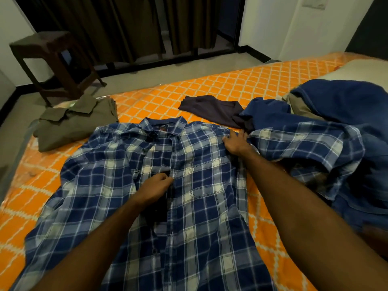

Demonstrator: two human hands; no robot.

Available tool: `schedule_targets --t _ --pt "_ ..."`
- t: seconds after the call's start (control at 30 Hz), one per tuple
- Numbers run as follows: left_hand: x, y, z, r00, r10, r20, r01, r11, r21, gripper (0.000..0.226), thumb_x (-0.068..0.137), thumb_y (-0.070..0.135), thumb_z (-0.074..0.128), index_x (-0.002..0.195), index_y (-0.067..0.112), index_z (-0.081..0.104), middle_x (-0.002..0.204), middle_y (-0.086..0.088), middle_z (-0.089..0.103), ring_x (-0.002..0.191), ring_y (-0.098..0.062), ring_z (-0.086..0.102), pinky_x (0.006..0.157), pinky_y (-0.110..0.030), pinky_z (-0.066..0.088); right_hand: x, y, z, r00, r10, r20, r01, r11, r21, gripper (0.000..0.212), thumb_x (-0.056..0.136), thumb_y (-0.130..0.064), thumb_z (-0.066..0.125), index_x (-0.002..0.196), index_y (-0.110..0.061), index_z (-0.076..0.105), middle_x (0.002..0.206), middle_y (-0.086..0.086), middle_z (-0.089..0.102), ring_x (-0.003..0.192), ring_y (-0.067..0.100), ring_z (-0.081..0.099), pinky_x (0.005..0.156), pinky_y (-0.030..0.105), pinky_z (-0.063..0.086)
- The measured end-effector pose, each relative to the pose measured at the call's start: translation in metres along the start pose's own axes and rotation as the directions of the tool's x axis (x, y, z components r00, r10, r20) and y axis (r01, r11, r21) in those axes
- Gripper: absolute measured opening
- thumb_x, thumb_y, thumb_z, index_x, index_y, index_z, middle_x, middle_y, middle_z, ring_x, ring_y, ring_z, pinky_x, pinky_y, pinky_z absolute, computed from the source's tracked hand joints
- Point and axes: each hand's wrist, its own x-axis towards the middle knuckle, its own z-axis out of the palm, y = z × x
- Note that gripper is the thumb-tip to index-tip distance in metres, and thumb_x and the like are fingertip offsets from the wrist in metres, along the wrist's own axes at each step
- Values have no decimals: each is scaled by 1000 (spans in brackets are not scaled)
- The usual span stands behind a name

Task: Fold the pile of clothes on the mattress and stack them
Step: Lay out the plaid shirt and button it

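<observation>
A blue and white plaid shirt (201,185) lies spread front-up on the orange patterned mattress (210,87), collar toward the far side. My left hand (155,186) pinches the button placket at the shirt's chest. My right hand (236,141) grips the fabric at the right shoulder seam, where the sleeve trails off to the right. A folded olive shirt (75,122) sits at the far left edge of the mattress. An unfolded pile with blue cloth (340,106) and a bit of beige lies at the right.
A dark purple garment (212,109) lies flat beyond the plaid shirt, partly under the blue pile. A dark wooden stool (52,59) stands on the floor past the mattress's left corner. Dark curtains hang along the back wall. A white pillow (361,69) is at far right.
</observation>
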Motion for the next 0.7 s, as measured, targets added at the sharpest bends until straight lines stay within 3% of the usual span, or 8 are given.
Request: schedule_targets --t 0.1,0.17,0.23,0.37,0.43,0.5,0.63,0.7 --pt "3 -6 2 1000 2 0 -2 999 52 31 104 37 47 86 13 55 77 -3 54 70 -19 49 69 -35 39 -3 2 5 994 -10 -107 12 1000 15 64 106 -31 42 157 -2 16 164 21 4 151 43 2 121 51 12" --pt "2 -5 1 1000 5 21 -5 1000 21 39 103 45 48 86 11 57 77 -5 54 69 -19 51 70 -35 40 -13 1 4 975 -110 -191 127 989 79 63 103 -22 50 153 4 22 161 24 13 151 43 9 122 48 15" --pt "-2 3 0 999 17 43 -16 1000 -22 47 99 53 52 81 10 58 72 -3 54 66 -17 52 67 -33 41 -35 6 2 939 -259 -227 274 961 36 53 98 -15 55 147 -2 38 157 22 25 146 41 23 120 49 25" --pt "-19 16 -1 988 -4 155 13 998 -59 39 92 40 68 70 10 56 51 8 51 45 -4 49 52 -18 39 -135 29 11 881 -374 -288 337 926 -172 28 89 -21 63 116 -16 56 122 8 51 114 31 47 92 46 45" --pt "-32 20 -8 980 -20 200 23 1000 -11 42 88 42 73 76 3 62 62 1 51 54 -9 49 56 -22 39 -193 45 16 951 -216 -220 234 970 60 23 88 -22 66 106 -17 53 104 5 57 98 27 54 79 41 47" --pt "-52 26 -10 979 -9 206 13 1000 -16 37 88 39 74 79 4 66 71 -3 57 64 -14 53 60 -24 42 -243 61 16 999 -36 5 33 963 266 25 91 -27 69 102 -15 50 92 5 63 84 25 61 71 37 49" --pt "-108 27 1 994 28 108 -5 978 -207 29 95 28 67 97 -1 63 83 -11 60 69 -16 55 64 -27 49 -315 77 26 979 -6 203 -29 985 171 39 89 -43 71 102 -15 46 96 10 67 83 26 64 72 40 50" --pt "-140 23 11 983 -1 183 64 939 -337 31 95 24 67 113 1 57 93 -14 63 70 -17 60 60 -29 54 -339 77 32 956 3 294 -43 991 130 50 85 -50 75 103 -16 43 102 11 64 84 21 59 68 36 44"
